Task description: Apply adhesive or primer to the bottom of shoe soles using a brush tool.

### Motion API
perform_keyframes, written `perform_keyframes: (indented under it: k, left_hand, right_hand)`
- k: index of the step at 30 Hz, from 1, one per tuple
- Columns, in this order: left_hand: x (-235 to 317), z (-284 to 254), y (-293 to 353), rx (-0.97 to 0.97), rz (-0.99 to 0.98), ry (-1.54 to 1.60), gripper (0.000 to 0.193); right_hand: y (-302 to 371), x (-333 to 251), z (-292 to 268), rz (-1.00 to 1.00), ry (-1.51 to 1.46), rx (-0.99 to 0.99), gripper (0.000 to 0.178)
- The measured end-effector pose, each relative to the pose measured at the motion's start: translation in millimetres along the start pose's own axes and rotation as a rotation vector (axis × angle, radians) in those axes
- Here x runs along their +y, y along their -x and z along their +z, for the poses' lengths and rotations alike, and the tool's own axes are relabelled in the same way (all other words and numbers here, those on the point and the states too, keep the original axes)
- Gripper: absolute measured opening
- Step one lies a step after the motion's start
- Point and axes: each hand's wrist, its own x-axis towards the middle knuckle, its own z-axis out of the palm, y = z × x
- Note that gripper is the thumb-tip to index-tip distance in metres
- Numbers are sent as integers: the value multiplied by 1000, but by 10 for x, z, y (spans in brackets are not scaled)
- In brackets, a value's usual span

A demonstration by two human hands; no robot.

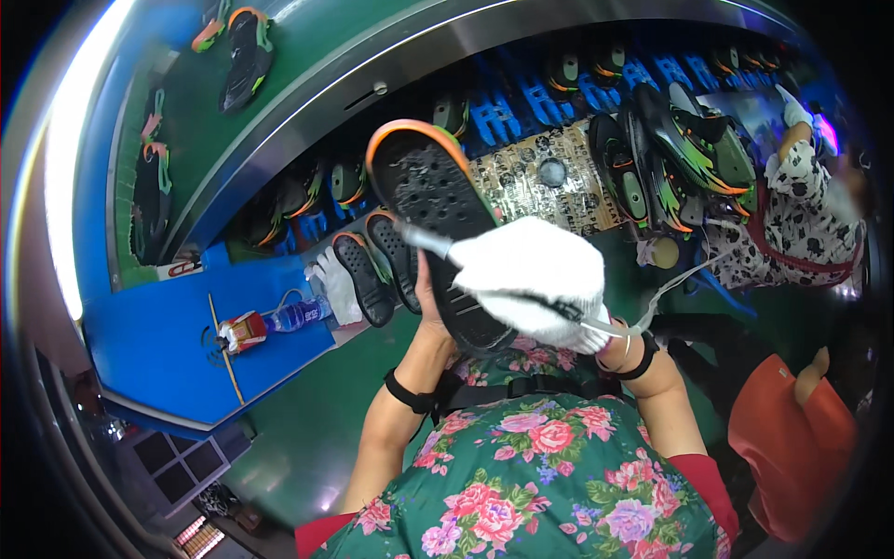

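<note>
A black shoe sole (438, 186) with holes over its face and an orange rim at the far end is held up in front of me, tilted. My left hand (430, 303), bare, grips it by its left edge, with some fingers hidden behind it. My right hand (535, 275) wears a white knitted glove. Its fingers are closed on a thin pale brush (430, 242), whose blurred tip is over the sole; I cannot tell whether it touches. Two more dark soles, a left one (363, 278) and a right one (395, 253), lie just left of my left hand.
A patterned board (521, 196) bears a small round pot (552, 171). Black shoes (698, 154) are piled at right, near a co-worker's patterned sleeve (810, 214). A bottle (298, 315) lies on the blue table (158, 326). Beyond runs a metal rail (307, 102).
</note>
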Motion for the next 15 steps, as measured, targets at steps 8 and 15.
perform_keyframes:
  k: [8, 15]
  left_hand:
    - [105, 111, -83, -422, 7, 265, 103]
    - [210, 151, -36, -369, 54, 184, 97]
  right_hand:
    - [228, 93, 311, -27, -174, -5, 34]
    - [274, 57, 418, -35, 56, -140, 39]
